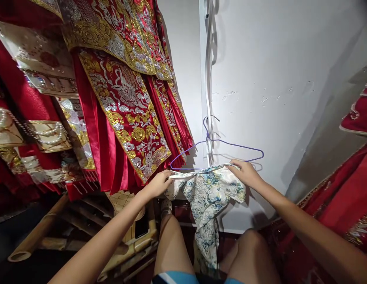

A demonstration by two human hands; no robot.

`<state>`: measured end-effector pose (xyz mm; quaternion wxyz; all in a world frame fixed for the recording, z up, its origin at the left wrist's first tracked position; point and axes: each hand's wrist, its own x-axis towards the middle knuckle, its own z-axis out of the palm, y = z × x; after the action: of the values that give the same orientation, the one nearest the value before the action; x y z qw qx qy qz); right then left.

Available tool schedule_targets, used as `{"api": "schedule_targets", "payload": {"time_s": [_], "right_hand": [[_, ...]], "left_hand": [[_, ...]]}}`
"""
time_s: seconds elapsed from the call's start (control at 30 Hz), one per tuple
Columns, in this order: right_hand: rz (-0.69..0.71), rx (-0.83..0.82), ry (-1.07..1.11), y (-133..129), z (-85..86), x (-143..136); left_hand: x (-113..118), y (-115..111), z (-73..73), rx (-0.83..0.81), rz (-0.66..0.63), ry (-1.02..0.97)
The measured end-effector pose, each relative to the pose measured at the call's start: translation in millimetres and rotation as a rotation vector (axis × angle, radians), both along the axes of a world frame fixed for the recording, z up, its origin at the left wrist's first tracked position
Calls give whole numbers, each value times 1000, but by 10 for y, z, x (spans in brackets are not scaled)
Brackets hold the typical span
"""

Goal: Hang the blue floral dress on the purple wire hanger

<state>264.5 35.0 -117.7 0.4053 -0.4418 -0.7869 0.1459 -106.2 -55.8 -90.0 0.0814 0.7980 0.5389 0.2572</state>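
Note:
A white garment with a blue and green floral print (211,193) hangs down between my two hands. My left hand (158,183) is closed on the left end of its upper edge, the fingers pinching the cloth. On the other side, my right hand (244,171) grips the right end of the same edge. Just above the cloth is a thin purple hanger (231,143), its hook up by a white cable or strip on the wall. The hanger's lower bar runs close along the garment's top edge; whether cloth and bar touch I cannot tell.
Red robes with gold and silver embroidery (127,90) hang at the left. Below them stands a bamboo frame (53,217). A white wall (260,71) with a vertical white strip (207,71) is straight ahead. More red fabric (334,197) is at the right.

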Motion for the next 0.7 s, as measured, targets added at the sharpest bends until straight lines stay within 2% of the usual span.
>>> {"api": "schedule_targets", "payload": {"time_s": [0.07,0.13,0.27,0.43,0.57,0.7], "right_hand": [[-3,-7,3,-99,21,69],[-4,-20,14,-188,55,116],[8,-70,1,-319,136,113],[104,-112,-17,-482,188,86],[-3,-49,31,-565,161,246],[-97,-28,243,-417,194,498]], "left_hand": [[19,41,-27,16,24,-19],[57,63,5,94,35,-25],[201,80,191,299,-17,-119],[487,149,401,358,-32,-298],[619,172,464,338,-22,-340],[643,135,496,309,-19,-338]]}}
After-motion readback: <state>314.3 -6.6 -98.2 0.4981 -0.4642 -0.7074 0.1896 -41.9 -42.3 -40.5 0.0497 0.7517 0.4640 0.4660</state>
